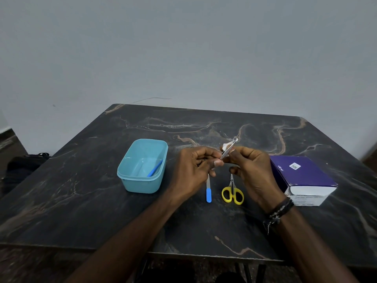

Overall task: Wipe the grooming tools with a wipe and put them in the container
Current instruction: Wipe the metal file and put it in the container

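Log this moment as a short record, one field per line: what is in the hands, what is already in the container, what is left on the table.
in hands: left hand and right hand hold a metal tool with a white wipe at it
in container: one blue tool inside the teal container
on table: blue-handled file, yellow scissors
also on table: purple box
surface: dark marbled table
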{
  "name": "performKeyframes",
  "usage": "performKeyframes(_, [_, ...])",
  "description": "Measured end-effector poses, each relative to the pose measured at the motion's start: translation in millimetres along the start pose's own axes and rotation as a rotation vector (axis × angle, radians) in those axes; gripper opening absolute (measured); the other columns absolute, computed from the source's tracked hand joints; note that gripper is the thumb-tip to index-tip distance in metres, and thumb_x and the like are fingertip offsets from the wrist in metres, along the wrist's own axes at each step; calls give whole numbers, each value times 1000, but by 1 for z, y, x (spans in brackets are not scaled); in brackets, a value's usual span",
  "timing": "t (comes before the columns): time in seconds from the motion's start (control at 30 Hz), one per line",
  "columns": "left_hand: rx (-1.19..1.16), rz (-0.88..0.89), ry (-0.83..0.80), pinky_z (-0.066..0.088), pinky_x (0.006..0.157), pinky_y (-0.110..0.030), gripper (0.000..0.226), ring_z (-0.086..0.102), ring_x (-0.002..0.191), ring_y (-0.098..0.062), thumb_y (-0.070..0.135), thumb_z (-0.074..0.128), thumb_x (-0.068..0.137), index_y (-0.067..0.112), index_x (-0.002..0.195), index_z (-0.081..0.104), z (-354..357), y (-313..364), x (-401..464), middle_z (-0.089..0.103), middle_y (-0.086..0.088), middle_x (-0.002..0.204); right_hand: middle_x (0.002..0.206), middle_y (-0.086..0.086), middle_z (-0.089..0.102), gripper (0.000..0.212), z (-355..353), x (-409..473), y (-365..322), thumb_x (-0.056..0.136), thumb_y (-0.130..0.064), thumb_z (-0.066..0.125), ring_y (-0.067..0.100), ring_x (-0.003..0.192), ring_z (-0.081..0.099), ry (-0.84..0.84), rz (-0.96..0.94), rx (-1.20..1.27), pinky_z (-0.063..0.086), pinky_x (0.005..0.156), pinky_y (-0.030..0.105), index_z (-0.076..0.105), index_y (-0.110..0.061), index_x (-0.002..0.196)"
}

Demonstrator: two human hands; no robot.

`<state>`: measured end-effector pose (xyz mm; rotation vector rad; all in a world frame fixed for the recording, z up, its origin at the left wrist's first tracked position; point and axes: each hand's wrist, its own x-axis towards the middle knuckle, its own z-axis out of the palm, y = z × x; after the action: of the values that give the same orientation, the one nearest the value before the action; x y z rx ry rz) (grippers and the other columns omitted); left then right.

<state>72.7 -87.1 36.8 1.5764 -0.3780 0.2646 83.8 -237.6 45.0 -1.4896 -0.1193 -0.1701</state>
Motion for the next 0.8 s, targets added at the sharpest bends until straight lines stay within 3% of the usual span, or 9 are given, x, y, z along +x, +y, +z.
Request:
performKeyframes(0.13, [-23,-9,-5,42,44,-12,15,60,49,-10,-5,66,83,10,84,68,0,2,0,73,-17,79,90,13,73,12,0,-2,-3,90,-9,60,15,80,66,-19,-15,7,43,60,27,72,-5,89])
performKeyframes(0.3, [-60,-26,17,42,43,-12,17,60,47,-10,-6,67,82,11,83,68,0,2,0,72,-7,71,99,17,72,10,0,-1,-3,87,-9,62,20,85,64,-60,-23,36,44,59,25,70,-3,84])
performKeyframes(0.47, [-29,-23,20,45,41,-22,16,63,51,-15,0,70,83,17,84,68,-1,0,0,73,-8,74,79,10,70,12,-2,-1,-3,88,-6,61,14,71,60,-117,-18,16,42,57,27,69,-6,79])
performKeyframes(0.57, [-35,-25,10,44,43,-17,16,62,49,-12,-2,68,83,14,85,68,-3,1,-1,72,-8,73,75,7,68,16,-3,-2,-3,90,-4,58,12,68,59,-168,-12,-45,42,56,27,69,-5,78])
performKeyframes(0.8, [-39,-36,-63,43,45,-10,10,63,51,-4,-6,64,85,3,88,66,0,5,-4,69,-15,77,87,18,67,8,-4,2,-3,87,-5,64,21,80,58,41,-45,80,41,58,29,72,-5,87])
